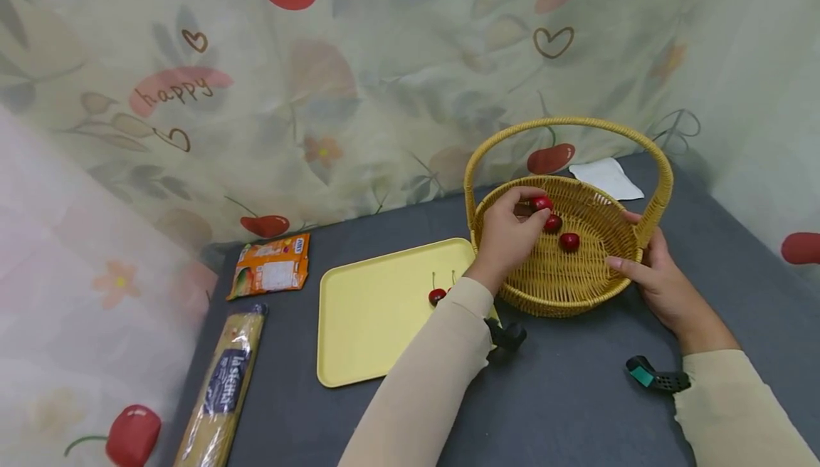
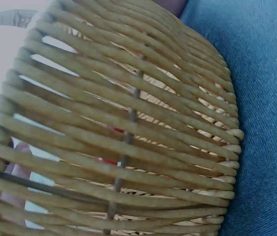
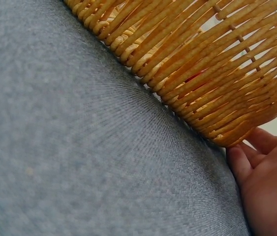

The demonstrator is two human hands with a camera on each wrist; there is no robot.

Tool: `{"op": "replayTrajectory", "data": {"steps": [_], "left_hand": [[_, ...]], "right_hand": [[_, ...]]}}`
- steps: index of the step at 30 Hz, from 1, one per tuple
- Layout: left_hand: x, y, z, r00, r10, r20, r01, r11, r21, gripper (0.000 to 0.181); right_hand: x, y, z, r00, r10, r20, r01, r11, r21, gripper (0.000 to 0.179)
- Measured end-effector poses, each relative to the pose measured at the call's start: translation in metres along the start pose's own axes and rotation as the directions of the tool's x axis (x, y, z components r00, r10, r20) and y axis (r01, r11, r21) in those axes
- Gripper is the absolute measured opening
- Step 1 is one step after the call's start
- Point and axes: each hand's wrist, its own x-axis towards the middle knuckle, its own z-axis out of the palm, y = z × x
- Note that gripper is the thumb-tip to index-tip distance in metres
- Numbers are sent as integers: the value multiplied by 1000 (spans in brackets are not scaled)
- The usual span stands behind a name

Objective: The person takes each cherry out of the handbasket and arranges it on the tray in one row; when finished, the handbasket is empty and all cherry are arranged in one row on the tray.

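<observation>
A yellow wicker basket [image 1: 564,296] with a tall handle stands at the right. My left hand [image 1: 509,235] reaches over its near-left rim and pinches a dark red cherry [image 1: 542,203] between thumb and fingers. Close below lies a second cherry [image 1: 552,223], and a third cherry [image 1: 569,242] rests on the woven bottom. My right hand [image 1: 663,289] holds the basket's right rim near the handle's foot, thumb on the inside. In the right wrist view, the fingers of that hand touch the basket's outer side. Weave fills most of the left wrist view.
A pale yellow tray [image 1: 365,310] lies left of the basket, with a stemmed cherry [image 1: 437,297] and another partly behind my left sleeve. Farther left are an orange snack packet [image 1: 272,266] and a long pasta pack [image 1: 221,389]. A white cloth-like square [image 1: 607,179] sits behind the basket.
</observation>
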Motion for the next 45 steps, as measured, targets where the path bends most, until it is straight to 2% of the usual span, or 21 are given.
{"op": "replayTrajectory", "data": {"steps": [3, 11, 16, 24, 29, 36, 42, 45], "left_hand": [[-3, 0, -2, 1000, 14, -14, -15, 998, -62, 23], [-20, 2, -16, 997, 71, -12, -72, 990, -118, 36], [-36, 3, -31, 997, 77, -7, -77, 987, -141, 32], [-62, 4, -62, 997, 75, -37, -81, 975, -207, 28], [-79, 1, -86, 996, 63, -67, -74, 983, -170, 27], [-98, -8, -122, 990, 11, -139, -29, 992, -126, 29], [-116, -20, -145, 993, -14, -113, 8, 999, -47, 29], [-125, -26, -153, 991, -55, -120, 53, 998, -17, 30]], "right_hand": [[-1, 1, 0, 1000, -1, 0, 1, 1000, 3, 79], [0, 0, 1, 1000, 7, 0, -7, 1000, 11, 78], [0, 1, 1, 1000, 2, 1, -2, 1000, 19, 77], [-2, 2, 2, 1000, 12, -7, -12, 1000, -11, 77], [-1, 2, 2, 1000, -3, -1, 3, 1000, -9, 77], [0, 2, 2, 1000, -7, 2, 7, 1000, -7, 76], [0, 2, 2, 1000, -10, 5, 10, 1000, -2, 77], [0, 2, 3, 1000, -11, 1, 11, 1000, 5, 76]]}}
